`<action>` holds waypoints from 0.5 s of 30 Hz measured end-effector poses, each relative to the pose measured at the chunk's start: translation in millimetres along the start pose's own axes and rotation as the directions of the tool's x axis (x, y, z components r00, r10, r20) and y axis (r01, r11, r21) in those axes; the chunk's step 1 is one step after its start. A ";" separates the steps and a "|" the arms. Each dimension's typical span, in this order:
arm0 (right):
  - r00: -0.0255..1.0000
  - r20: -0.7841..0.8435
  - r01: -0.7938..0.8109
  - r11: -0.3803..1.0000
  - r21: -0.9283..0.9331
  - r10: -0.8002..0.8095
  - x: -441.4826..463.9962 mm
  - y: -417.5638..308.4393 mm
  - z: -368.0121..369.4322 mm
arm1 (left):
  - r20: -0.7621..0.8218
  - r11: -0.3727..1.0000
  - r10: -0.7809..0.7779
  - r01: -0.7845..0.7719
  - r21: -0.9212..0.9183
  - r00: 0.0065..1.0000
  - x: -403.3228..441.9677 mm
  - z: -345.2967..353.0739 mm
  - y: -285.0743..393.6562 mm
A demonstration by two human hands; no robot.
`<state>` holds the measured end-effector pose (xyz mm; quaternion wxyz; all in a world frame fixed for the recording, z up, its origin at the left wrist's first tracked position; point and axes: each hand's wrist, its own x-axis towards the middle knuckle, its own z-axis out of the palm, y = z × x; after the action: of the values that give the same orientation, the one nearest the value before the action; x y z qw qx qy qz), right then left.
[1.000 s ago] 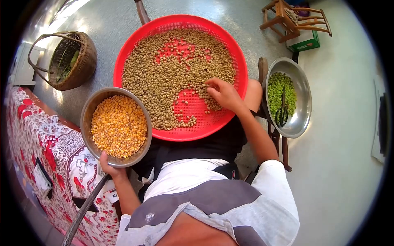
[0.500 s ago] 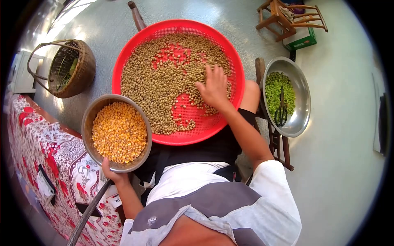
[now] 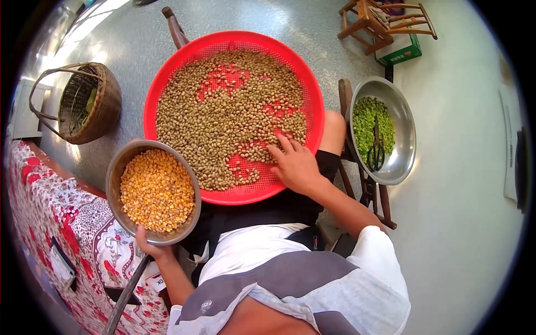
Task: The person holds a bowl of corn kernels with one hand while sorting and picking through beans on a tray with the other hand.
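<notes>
A round red perforated tray (image 3: 315,120) holds a wide layer of brownish-green beans (image 3: 218,123), with bare red patches showing. My right hand (image 3: 296,166) rests at the tray's lower right, fingers spread and touching the beans. At the lower left, my left hand (image 3: 152,245) grips the near rim of a metal bowl (image 3: 113,184), thumb on the rim and the other fingers hidden beneath. Yellow corn kernels (image 3: 157,190) fill much of this bowl, which overlaps the tray's lower left edge.
On the right, a steel basin (image 3: 405,131) holds chopped green pieces (image 3: 365,125) and black scissors (image 3: 377,151). A wicker basket (image 3: 106,106) stands at the left, above a floral cloth (image 3: 72,223). A small wooden chair (image 3: 371,25) and a green box (image 3: 401,53) are at the upper right.
My right hand has swept down toward me across the beans, pushing some over the lower bare patch. The bowl and tray sit lower in view; my left hand still grips the bowl.
</notes>
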<state>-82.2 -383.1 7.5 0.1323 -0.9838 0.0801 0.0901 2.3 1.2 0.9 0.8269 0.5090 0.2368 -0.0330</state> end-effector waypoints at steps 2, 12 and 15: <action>0.998 0.056 -0.038 0.997 0.064 0.034 -9.2 3.1 -8.2 | -0.005 1.000 -0.004 0.005 0.007 1.000 -0.8 1.5 1.1; 0.988 0.070 0.098 0.908 0.407 -0.138 4.0 -11.1 1.3 | -0.006 1.000 0.012 -0.012 0.003 1.000 0.2 -1.8 0.4; 0.937 0.309 -0.174 0.555 0.813 -0.160 31.8 -12.5 25.9 | -0.011 1.000 0.008 -0.008 0.011 1.000 -0.2 -0.2 1.2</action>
<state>-53.1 -368.3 -20.3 0.5920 -0.7714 0.0923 0.2146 2.4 2.0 1.9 0.8230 0.5146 0.2390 -0.0280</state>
